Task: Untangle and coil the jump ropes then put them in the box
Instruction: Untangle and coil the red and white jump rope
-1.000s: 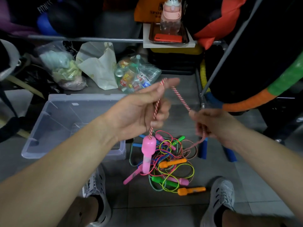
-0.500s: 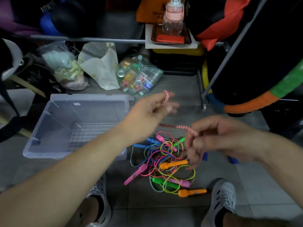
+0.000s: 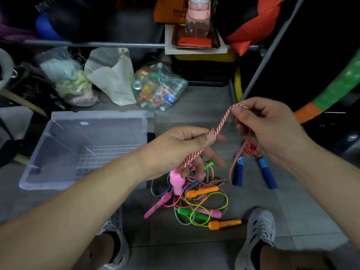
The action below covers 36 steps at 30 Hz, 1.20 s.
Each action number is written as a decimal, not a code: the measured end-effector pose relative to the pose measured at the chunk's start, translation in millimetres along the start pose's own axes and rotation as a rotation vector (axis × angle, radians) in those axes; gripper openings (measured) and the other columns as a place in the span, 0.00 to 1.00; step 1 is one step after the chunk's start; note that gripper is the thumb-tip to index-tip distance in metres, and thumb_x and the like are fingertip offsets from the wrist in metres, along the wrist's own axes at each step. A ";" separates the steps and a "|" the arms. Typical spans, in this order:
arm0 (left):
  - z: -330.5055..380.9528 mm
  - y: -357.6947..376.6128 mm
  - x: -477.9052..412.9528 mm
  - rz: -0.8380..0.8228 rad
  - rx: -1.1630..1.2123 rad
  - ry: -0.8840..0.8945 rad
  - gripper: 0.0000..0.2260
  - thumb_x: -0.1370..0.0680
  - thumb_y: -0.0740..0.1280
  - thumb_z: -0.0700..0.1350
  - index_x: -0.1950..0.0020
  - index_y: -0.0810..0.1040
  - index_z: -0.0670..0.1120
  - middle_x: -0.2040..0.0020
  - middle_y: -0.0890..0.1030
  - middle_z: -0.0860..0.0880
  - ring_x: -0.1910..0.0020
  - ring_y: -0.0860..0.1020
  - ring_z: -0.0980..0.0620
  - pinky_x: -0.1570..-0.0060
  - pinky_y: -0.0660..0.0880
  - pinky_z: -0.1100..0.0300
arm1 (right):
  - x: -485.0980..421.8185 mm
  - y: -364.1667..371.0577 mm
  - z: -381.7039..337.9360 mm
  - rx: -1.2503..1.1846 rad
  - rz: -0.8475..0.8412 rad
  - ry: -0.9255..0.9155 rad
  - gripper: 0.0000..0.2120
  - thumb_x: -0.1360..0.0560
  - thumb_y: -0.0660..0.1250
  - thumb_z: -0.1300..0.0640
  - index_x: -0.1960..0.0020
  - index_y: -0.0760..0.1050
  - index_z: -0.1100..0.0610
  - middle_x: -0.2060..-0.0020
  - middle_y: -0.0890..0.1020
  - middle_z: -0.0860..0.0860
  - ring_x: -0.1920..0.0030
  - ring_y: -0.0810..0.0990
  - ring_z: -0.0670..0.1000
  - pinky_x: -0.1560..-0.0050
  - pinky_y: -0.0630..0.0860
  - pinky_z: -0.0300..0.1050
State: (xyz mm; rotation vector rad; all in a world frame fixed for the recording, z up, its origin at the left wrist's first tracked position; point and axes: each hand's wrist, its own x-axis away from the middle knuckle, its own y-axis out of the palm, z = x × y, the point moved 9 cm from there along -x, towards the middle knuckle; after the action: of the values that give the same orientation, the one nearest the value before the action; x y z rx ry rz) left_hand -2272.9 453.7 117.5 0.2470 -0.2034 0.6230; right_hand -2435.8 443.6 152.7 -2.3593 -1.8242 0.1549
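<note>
A red-and-white striped rope (image 3: 222, 123) stretches between both hands above the floor. My left hand (image 3: 181, 151) pinches it between thumb and fingers, and its pink handle (image 3: 176, 181) dangles below that hand. My right hand (image 3: 266, 125) grips a bend of the same rope higher up and to the right; the rope runs down from it toward the pile. Under the hands lies a tangled pile of jump ropes (image 3: 196, 199) with orange, green and pink handles. An open clear plastic box (image 3: 58, 152) sits on the floor to the left.
A rope with two blue handles (image 3: 265, 172) lies right of the pile. My two shoes (image 3: 257, 230) flank the pile at the bottom. Plastic bags (image 3: 157, 88) and a metal rack with a tray (image 3: 194, 43) stand behind the box. A padded hoop (image 3: 331, 92) leans at right.
My right hand has risen and moved right, drawing the striped rope up into a bend. My left hand has dropped slightly, with the pink handle hanging under it again.
</note>
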 end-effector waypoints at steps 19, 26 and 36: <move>23.2 -38.1 -3.6 0.215 0.790 0.242 0.17 0.15 0.53 0.43 0.27 0.67 0.43 0.39 0.81 0.37 0.47 0.84 0.40 0.44 0.80 0.49 | 39.6 67.5 39.4 0.225 -0.518 0.294 0.11 0.20 0.65 0.55 0.54 0.81 0.61 0.67 0.81 0.56 0.70 0.79 0.50 0.69 0.77 0.40; 16.5 -61.1 -2.2 0.444 0.021 0.271 0.24 0.17 0.56 0.32 0.21 0.60 0.44 0.34 0.77 0.41 0.37 0.79 0.42 0.45 0.78 0.62 | 72.4 71.4 43.3 0.401 -0.936 0.275 0.06 0.25 0.72 0.53 0.59 0.80 0.54 0.63 0.84 0.59 0.60 0.86 0.56 0.60 0.81 0.47; -1.7 1.2 -3.0 0.050 -0.027 0.042 0.16 0.17 0.58 0.51 0.39 0.78 0.42 0.72 0.77 0.47 0.79 0.65 0.55 0.74 0.66 0.67 | 12.6 0.0 -15.4 0.020 -0.238 -0.081 0.07 0.34 0.72 0.56 0.57 0.81 0.57 0.69 0.82 0.49 0.67 0.79 0.45 0.62 0.77 0.35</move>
State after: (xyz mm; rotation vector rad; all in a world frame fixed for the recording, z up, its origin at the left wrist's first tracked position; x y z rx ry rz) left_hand -2275.8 453.5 115.3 0.2028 -0.1775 0.6742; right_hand -2429.9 454.9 168.0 -2.1299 -2.1116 0.2415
